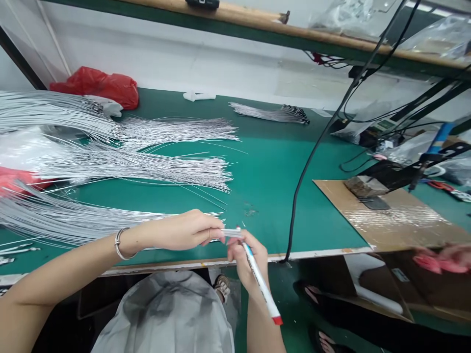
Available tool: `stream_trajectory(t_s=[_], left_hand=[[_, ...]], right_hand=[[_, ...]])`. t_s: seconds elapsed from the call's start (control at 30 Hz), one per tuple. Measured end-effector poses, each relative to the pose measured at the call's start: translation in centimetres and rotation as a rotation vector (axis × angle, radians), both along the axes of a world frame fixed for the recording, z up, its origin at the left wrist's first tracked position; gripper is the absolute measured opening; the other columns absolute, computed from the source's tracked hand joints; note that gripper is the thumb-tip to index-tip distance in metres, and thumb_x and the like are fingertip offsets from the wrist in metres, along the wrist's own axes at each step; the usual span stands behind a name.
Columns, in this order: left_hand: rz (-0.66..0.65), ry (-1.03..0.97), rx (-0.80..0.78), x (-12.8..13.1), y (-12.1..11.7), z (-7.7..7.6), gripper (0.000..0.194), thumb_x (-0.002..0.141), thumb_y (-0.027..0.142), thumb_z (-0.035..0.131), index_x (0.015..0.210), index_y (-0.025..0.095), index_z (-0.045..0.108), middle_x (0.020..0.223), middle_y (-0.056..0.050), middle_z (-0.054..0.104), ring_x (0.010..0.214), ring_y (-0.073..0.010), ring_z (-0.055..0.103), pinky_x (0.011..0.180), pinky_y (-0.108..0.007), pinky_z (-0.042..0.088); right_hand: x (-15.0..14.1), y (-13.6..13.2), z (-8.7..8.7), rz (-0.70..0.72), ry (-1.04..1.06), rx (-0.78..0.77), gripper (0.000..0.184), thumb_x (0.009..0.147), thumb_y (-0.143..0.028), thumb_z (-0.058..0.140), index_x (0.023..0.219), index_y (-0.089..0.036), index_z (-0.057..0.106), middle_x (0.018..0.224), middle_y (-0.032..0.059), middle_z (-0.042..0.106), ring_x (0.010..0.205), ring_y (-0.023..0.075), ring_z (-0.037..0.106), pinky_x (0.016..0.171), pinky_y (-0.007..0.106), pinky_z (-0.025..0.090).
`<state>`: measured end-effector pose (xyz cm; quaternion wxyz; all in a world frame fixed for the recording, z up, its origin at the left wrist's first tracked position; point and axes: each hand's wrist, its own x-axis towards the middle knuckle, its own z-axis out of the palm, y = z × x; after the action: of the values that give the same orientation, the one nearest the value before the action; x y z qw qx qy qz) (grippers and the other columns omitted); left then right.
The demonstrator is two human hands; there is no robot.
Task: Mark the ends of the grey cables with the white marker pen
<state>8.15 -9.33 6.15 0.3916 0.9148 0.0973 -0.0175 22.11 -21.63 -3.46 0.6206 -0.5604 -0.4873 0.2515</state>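
My left hand (193,230), with a metal bangle at its wrist, pinches a small group of thin silvery wires (231,233) near the table's front edge. Their short ends stick out to the right. In my right hand (250,257) is a white marker pen (260,280) with a red end plug, slanting down toward me. Its writing end is up by the wires, and the right fingertips are close to them; whether they touch is hard to tell. Behind my left forearm lies a bundle of grey wires (81,215).
More wire bundles (176,169) lie on the green table (265,171), with a smaller bundle (270,113) at the back. A black cable (309,162) hangs down to the front edge. Cardboard (408,215) lies right, near another person's hand (456,255). A shelf (250,27) runs overhead.
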Motion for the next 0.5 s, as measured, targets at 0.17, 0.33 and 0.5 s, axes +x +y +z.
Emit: stream_trajectory(t_s=[0.17, 0.33, 0.5], left_hand=[[-0.124, 0.001, 0.119, 0.0, -0.2, -1.0, 0.03, 0.097, 0.025, 0.036, 0.076, 0.017, 0.055, 0.071, 0.0, 0.06, 0.063, -0.0113, 0.051, 0.06, -0.022, 0.034], [-0.042, -0.127, 0.233, 0.0, -1.1, -0.9, 0.023, 0.095, 0.022, 0.042, 0.084, 0.018, 0.061, 0.076, -0.001, 0.064, 0.069, -0.0135, 0.054, 0.063, -0.024, 0.034], [0.126, -0.031, 0.16, 0.3, -1.8, -0.3, 0.023, 0.095, 0.025, 0.042, 0.089, 0.017, 0.063, 0.064, 0.001, 0.06, 0.057, -0.0113, 0.051, 0.055, -0.022, 0.031]], right_hand=[[-0.2, 0.5, 0.1, 0.129, 0.11, -0.054, 0.038, 0.087, -0.043, 0.048, 0.058, -0.02, 0.043, 0.04, -0.0071, 0.038, 0.037, 0.0071, 0.032, 0.04, 0.021, 0.03], [-0.3, 0.4, 0.6, 0.083, 0.094, -0.117, 0.041, 0.088, -0.043, 0.047, 0.056, -0.019, 0.043, 0.041, -0.0063, 0.039, 0.039, 0.0072, 0.033, 0.041, 0.021, 0.029], [0.0, 0.3, 1.0, 0.068, 0.118, -0.106, 0.042, 0.088, -0.043, 0.047, 0.054, -0.019, 0.044, 0.041, -0.0054, 0.041, 0.04, 0.0077, 0.037, 0.043, 0.021, 0.033]])
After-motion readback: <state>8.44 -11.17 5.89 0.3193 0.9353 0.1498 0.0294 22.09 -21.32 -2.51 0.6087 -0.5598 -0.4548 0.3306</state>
